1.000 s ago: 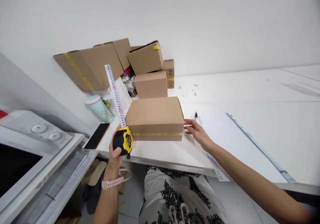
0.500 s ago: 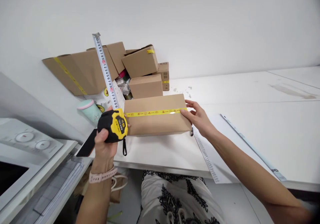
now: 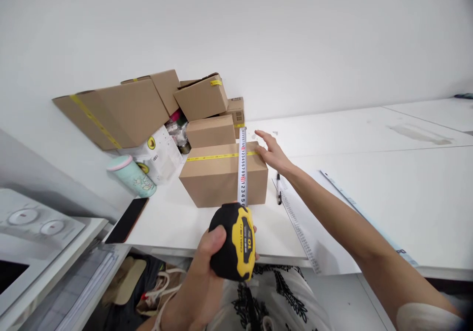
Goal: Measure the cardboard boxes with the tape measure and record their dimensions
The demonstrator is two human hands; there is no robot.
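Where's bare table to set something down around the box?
Widest bare patch: table right of the box, between the wall and the paper sheet. Smaller one left of the box, bordered by cup and phone. Crowded: carton pile back-left; left hand with tape measure hangs over the front strip.

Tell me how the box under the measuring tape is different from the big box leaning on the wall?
The near box sits flat on the table; the big box leans tilted against the wall. The near box looks smaller than the big box. The measuring blade crosses the near box, not the big box. Both are brown cardboard with a yellow strip.
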